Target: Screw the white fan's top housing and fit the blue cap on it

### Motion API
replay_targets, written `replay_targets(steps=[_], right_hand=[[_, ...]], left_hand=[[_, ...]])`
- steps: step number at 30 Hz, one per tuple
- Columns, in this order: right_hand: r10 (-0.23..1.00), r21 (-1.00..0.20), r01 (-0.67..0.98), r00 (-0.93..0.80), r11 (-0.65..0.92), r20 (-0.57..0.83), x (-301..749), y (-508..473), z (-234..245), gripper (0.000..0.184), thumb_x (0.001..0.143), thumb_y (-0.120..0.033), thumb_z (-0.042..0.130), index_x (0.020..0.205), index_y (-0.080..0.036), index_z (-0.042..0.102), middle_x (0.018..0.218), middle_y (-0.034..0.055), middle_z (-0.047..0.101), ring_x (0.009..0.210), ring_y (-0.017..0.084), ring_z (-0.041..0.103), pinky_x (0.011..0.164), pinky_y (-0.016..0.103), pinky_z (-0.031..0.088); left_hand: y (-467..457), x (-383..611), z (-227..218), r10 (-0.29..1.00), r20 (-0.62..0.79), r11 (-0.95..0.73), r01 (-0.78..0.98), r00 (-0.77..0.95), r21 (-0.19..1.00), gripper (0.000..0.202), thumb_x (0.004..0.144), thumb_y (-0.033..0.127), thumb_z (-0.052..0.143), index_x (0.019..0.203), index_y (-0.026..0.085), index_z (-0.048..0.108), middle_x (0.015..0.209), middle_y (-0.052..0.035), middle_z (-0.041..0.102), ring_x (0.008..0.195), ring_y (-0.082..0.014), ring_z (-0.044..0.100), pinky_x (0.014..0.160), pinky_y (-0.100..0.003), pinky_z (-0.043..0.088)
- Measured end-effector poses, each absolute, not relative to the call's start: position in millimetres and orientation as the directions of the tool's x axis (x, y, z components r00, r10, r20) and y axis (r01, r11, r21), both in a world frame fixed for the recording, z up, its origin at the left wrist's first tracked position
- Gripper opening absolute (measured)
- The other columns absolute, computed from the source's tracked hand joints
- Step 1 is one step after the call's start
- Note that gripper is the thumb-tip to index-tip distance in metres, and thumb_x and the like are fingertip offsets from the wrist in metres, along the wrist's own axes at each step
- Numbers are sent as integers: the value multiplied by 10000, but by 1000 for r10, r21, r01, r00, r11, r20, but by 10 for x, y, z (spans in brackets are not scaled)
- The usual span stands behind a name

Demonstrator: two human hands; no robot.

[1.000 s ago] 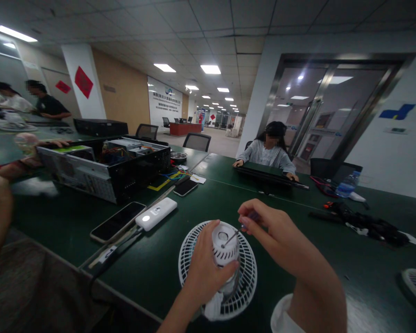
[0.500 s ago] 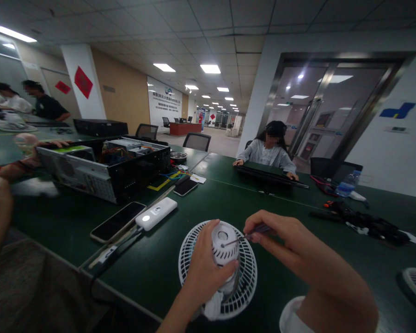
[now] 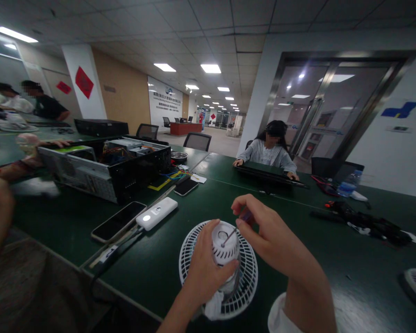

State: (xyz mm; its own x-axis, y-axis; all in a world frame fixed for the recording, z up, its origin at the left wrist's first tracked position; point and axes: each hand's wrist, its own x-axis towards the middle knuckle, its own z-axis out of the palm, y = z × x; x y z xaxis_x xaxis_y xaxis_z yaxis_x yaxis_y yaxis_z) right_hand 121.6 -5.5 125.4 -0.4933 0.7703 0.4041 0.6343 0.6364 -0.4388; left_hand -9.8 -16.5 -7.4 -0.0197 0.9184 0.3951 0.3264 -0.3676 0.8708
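A small white fan lies face down on the green table, its round slatted grille (image 3: 247,289) underneath and its motor housing (image 3: 225,252) pointing up. My left hand (image 3: 206,266) is wrapped around the housing, thumb on the near side and fingers on the far left. In my right hand (image 3: 254,224) is a screwdriver (image 3: 229,236), its handle mostly covered by my fingers. The thin metal shaft slants down to the left, and its tip meets the top of the housing near a round recess. Whether a screw sits under the tip is too small to tell.
Left of the fan lie a white power bank (image 3: 157,213) with a cable and a phone (image 3: 119,221); another phone (image 3: 186,187) is farther back. An opened computer case (image 3: 104,169) stands at left beside a person's hands. Opposite, a person (image 3: 268,150) holds a dark panel (image 3: 270,176).
My right hand has moved up and to the left, and the screwdriver now stands steeper with its tip still on the housing. My left hand and the fan stay in place.
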Motion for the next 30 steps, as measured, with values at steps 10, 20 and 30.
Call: replay_targets(steps=[10, 20, 30], right_hand=[[812, -492, 652, -398, 577, 426, 1275, 27, 1243, 109, 814, -201, 493, 918, -201, 463, 757, -2, 600, 681, 143, 596, 618, 268, 430], [875, -522, 715, -282, 466, 395, 1311, 124, 1194, 150, 789, -277, 488, 914, -195, 484, 713, 28, 619, 652, 185, 622, 575, 291, 445], [871, -529, 706, -280, 471, 403, 1329, 112, 1198, 156, 788, -290, 489, 914, -197, 490, 724, 33, 633, 649, 185, 628, 579, 295, 460]], left_hand=[[-175, -97, -65, 924, 383, -358, 343, -7, 869, 710, 643, 187, 644, 1273, 226, 319, 1336, -96, 381, 1248, -290, 351, 1050, -494, 252], [-177, -100, -83, 930, 368, -346, 360, 6, 867, 716, 660, 192, 638, 1282, 248, 288, 1352, -77, 355, 1260, -268, 328, 1061, -475, 238], [-181, -106, -64, 922, 386, -365, 348, 9, 863, 706, 652, 186, 640, 1270, 232, 301, 1331, -84, 372, 1248, -268, 339, 1054, -466, 247]])
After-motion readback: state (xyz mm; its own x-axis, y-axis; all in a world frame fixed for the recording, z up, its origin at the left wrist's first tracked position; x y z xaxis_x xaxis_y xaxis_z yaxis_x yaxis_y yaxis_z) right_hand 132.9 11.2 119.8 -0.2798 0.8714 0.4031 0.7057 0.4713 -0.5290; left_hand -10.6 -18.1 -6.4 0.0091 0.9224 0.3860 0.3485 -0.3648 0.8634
